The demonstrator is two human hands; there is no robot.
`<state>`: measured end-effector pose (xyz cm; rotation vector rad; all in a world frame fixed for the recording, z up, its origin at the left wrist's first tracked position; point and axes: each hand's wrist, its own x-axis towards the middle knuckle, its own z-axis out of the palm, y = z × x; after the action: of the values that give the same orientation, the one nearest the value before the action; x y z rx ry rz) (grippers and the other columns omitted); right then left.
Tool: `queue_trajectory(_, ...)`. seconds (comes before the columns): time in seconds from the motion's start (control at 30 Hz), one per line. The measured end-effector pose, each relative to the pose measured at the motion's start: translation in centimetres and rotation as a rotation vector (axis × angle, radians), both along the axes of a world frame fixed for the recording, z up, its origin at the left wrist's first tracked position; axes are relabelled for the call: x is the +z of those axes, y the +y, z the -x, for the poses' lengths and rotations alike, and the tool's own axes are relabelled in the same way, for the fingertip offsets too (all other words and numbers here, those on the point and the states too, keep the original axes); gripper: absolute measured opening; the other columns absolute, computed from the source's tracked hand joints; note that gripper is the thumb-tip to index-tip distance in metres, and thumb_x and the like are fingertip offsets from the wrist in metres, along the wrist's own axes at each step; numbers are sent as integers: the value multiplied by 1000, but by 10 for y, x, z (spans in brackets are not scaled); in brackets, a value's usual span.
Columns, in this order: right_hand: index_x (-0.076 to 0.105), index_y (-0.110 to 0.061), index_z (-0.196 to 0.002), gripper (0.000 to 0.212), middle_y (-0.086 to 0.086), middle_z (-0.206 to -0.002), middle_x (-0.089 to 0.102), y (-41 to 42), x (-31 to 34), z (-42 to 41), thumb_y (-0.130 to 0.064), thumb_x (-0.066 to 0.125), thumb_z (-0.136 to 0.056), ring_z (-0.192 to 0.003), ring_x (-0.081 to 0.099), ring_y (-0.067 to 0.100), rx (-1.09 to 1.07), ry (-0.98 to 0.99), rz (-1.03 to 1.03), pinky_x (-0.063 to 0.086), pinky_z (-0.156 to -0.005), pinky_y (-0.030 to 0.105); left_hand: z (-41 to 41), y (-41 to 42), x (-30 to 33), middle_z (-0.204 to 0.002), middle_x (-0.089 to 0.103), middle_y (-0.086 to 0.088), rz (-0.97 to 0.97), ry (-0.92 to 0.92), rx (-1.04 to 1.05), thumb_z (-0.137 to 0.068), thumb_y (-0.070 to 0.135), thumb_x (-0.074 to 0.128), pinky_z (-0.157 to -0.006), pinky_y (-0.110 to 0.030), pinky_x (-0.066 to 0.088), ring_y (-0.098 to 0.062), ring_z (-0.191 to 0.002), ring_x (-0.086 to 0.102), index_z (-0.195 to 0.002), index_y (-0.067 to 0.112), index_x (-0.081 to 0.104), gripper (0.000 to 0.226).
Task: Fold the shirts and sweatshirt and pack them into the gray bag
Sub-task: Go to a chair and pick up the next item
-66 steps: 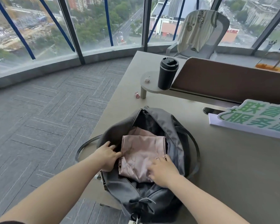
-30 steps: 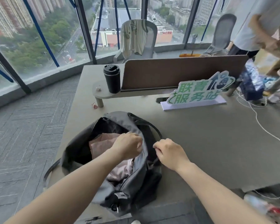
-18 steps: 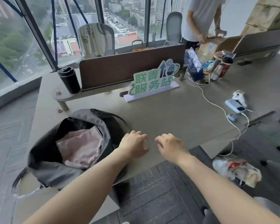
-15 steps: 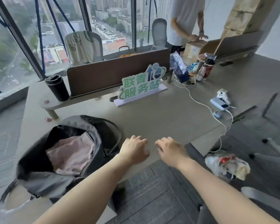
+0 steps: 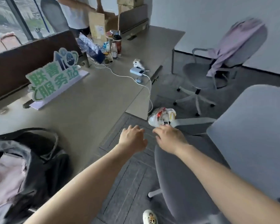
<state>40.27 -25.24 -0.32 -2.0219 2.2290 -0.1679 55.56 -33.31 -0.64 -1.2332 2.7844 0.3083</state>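
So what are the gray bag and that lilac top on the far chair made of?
The bag looks like a thin woven synthetic, perhaps nylon: matte dark gray, slumping in soft creases, with slim strap handles. The lilac top looks like soft knit, maybe cotton jersey: it drapes limply over the chair back with no sheen. Blur leaves both uncertain.

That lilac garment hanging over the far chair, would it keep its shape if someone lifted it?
Probably not. The lilac garment drapes over the far chair in soft folds with one end hanging down, so it looks floppy and would likely sag from a single grip. It seems light, and might slide off the smooth backrest when tugged.
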Motion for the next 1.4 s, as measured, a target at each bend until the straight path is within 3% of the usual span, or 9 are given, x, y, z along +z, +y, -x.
queue_trajectory(0.3, 58, -18, -119, 27, 3, -114, 60, 140, 14, 103, -23, 45, -95, -111, 51, 27, -266, 60, 36, 50, -83, 41, 126, 105, 19, -123, 57, -1, -7, 54, -244, -88, 37, 51, -97, -38, 40, -25, -119, 48, -121, 24, 58, 36)
queue_trajectory(0.77, 59, -18, -124, 32, 1, -123, 61, 347, 75, 306, -21, 42, -97, -115, 51, 25, -311, 104, 172, 46, -80, 36, 336, 300, 47, -122, 58, 0, -27, 126, -294, -92, 36, 47, -94, -36, 40, -23, -119, 49, -121, 24, 58, 33)
queue_trajectory(0.93, 62, -17, -119, 29, 0, -115, 64, 363, 86, 362, -19, 43, -98, -109, 52, 23, -273, 74, 274, 46, -76, 35, 394, 322, 52, -121, 58, 1, -17, 145, -298, -93, 39, 47, -91, -36, 41, -20, -118, 48, -123, 25, 57, 34)
queue_trajectory(1.2, 69, -15, -109, 27, -2, -108, 69, 323, 97, 463, -11, 50, -91, -103, 55, 23, -195, 83, 368, 42, -65, 30, 477, 287, 51, -119, 58, 2, 0, 209, -230, -93, 41, 46, -86, -35, 42, -21, -116, 49, -122, 25, 57, 35)
queue_trajectory(1.4, 70, -16, -105, 28, -4, -103, 69, 285, 97, 532, -11, 49, -87, -100, 55, 21, -63, 26, 362, 50, -65, 34, 520, 266, 55, -117, 59, 3, 30, 261, -147, -93, 43, 48, -84, -33, 40, -20, -115, 50, -122, 26, 58, 35)
